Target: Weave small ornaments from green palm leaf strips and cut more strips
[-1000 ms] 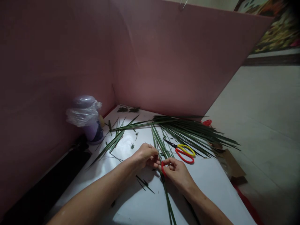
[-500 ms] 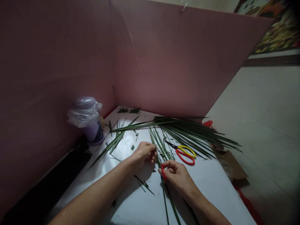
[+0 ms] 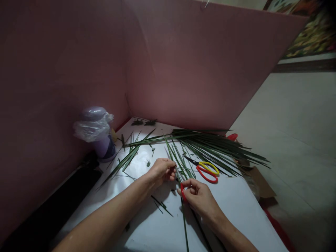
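Note:
My left hand (image 3: 165, 169) is closed in a pinch over the middle of the white tabletop (image 3: 223, 213), at the edge of a long narrow green leaf strip (image 3: 177, 171). Just below and to its right, my right hand (image 3: 195, 192) is closed around a small red-handled tool (image 3: 182, 192); its working end is hard to make out. The strip passes by the red handle and runs toward the front edge. Scissors (image 3: 202, 168) with one yellow and one red handle lie beyond my right hand, black blades pointing left. More cut leaves lie beneath and around both hands.
A big bundle of long green leaves (image 3: 215, 145) spreads across the back right. Loose leaves (image 3: 131, 155) lie at left, with small woven-looking green pieces (image 3: 150, 122) in the far corner. A purple container (image 3: 103, 145) under clear plastic stands by the pink wall (image 3: 170, 70).
My left hand has shifted very slightly, still pinched. The leaf strips around the hands have moved a little. My right hand keeps its hold on the red-handled tool.

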Action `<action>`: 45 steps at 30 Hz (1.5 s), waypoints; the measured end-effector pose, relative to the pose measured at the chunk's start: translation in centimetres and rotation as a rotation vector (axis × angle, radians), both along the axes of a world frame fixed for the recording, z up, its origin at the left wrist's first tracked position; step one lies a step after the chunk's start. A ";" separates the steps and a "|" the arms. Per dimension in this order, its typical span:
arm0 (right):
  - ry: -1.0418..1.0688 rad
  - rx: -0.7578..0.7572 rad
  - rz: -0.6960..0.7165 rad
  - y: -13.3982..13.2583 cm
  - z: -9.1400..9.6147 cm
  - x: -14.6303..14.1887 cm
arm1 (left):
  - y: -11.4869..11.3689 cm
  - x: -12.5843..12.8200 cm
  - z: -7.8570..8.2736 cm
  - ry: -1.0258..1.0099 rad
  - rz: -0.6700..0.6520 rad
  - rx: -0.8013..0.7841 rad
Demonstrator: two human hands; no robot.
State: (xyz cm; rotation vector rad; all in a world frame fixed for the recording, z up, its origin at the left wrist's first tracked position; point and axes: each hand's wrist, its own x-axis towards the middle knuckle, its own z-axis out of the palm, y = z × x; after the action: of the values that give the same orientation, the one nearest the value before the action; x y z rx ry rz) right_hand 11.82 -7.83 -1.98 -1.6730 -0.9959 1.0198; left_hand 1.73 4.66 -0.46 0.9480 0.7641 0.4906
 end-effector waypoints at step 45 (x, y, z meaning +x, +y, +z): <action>-0.104 0.004 -0.006 -0.1 0.6 -0.4 | -0.3 -0.1 0.3 0.030 0.019 0.036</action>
State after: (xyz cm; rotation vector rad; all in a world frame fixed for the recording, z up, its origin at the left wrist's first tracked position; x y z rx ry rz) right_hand 11.42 -7.96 -1.35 -1.7392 -1.0587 0.9346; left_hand 1.67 4.39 -0.20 0.9840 0.7938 0.5089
